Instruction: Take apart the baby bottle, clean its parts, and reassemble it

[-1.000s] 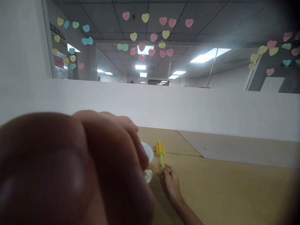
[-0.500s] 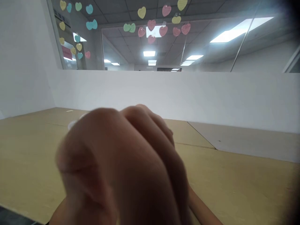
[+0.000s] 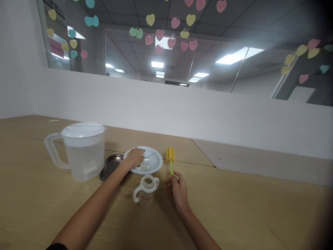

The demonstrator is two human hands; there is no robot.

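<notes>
My right hand [image 3: 179,189] is closed around the green handle of a sponge brush [image 3: 170,155], whose yellow head points away from me. My left hand [image 3: 135,157] reaches over a white plate [image 3: 157,165], fingers apart at its left side. Clear, hard-to-make-out pieces [image 3: 144,164] lie in the plate beside those fingers; I cannot tell whether they touch. Between my forearms a clear baby bottle [image 3: 146,196] with a white two-handled collar stands upright, its mouth uncovered.
A lidded translucent pitcher [image 3: 84,152] with liquid in it stands at the left. A dark round metal tray [image 3: 110,167] lies between pitcher and plate, partly behind my left arm. A white wall [image 3: 145,104] rises behind the tan tabletop [image 3: 247,205].
A hand that filled the view close to the camera is gone from there. Both hands now show farther out, over the table, and the view has shifted right, uncovering the objects.
</notes>
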